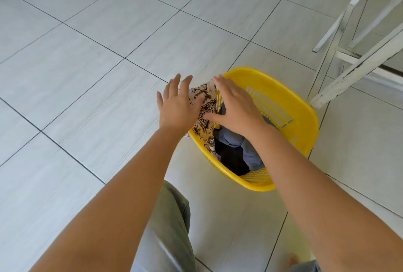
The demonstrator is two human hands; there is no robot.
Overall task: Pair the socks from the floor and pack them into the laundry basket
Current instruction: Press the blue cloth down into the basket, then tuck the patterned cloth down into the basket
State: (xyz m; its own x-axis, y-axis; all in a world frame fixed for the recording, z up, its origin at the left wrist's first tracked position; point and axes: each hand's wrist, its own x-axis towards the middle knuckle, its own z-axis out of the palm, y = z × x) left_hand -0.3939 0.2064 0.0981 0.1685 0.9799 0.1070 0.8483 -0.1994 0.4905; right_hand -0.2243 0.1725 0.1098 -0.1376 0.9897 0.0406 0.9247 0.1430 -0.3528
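Note:
A yellow plastic laundry basket [303, 114] stands on the white tiled floor right of centre. Inside it lie blue-grey and dark clothes [237, 147]. A brown and cream patterned cloth [205, 110] hangs over the basket's left rim. My left hand [176, 104] hovers flat, fingers spread, just left of the rim beside the patterned cloth. My right hand [235, 106] is spread palm-down over the basket's left part, its thumb at the cloth. Neither hand holds anything. No socks show on the floor in this view.
White painted furniture legs [349, 71] slant down at the upper right, ending close to the basket's right rim. My grey trouser leg [168, 228] is at the bottom centre and a bare foot [293, 259] at the bottom right. White tiles fill the left.

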